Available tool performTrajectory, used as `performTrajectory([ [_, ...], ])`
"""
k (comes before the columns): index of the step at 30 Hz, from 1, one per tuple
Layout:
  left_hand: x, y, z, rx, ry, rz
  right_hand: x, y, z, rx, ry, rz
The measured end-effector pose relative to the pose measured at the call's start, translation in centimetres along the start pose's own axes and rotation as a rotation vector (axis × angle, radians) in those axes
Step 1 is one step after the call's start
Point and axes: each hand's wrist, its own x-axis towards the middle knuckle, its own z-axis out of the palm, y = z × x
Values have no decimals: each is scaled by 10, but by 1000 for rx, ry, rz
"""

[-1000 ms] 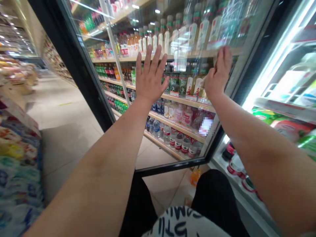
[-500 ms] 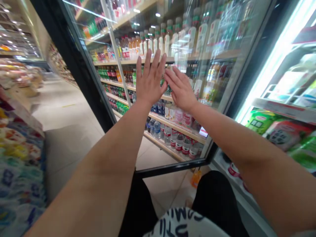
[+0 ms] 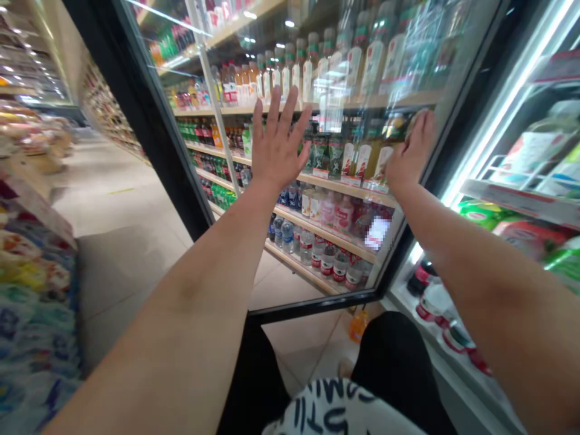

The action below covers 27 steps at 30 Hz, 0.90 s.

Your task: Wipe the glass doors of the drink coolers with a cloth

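An open glass cooler door [image 3: 344, 78] with a black frame stands in front of me, reflecting shelves of bottled drinks. My left hand [image 3: 277, 145] lies flat against the glass near its middle, fingers spread upward, holding nothing. My right hand [image 3: 411, 154] presses on the glass close to the door's right edge, fingers stretched and a little blurred, also with nothing in it. Both arms are extended forward.
The lit cooler interior [image 3: 521, 199] with green packages and small tubs is at the right. A display of colourful packets [image 3: 31, 284] stands at the left. A tiled aisle floor [image 3: 122, 235] runs back left. An orange bottle [image 3: 357, 325] sits on the floor below the door.
My right hand has swept from beside my left hand back out to the door's right edge. My left hand has stayed flat in almost the same spot.
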Motion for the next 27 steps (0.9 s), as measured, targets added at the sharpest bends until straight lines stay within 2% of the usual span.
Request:
performTrajectory([
  [1,0,1,-1,-1,-5,-10,3,-5,5,23,21,-17],
  [3,-1,3,-5,0,-21,-35,14,-31,16,67,26,-85],
  [5,-3,4,-9,-6,-21,-47,19,-71,25,67,-84,-177],
  [9,-4,7,-14,-38,-15,-45,-10,-149,29,-24,-328,-370],
  [12,-4,8,-15,-27,-37,-44,-31,-172,25,-51,-424,-505],
  [14,-4,7,-16,-22,-37,-31,-23,-166,23,-54,-430,-530],
  [16,-5,6,-16,-36,-27,-21,-2,-145,21,-57,-377,-482],
  [19,-5,3,-12,-62,-20,-16,25,-94,18,-50,-163,-257],
  [21,-3,2,-7,-53,-18,-14,22,-55,13,-22,-20,-87],
  [23,-1,1,-3,-37,-13,-13,4,-24,7,20,96,11],
  [25,-1,0,-1,-31,-11,-9,-14,-6,3,24,100,46],
  [27,-1,1,-2,-33,-12,-8,-20,-4,4,4,77,67],
])
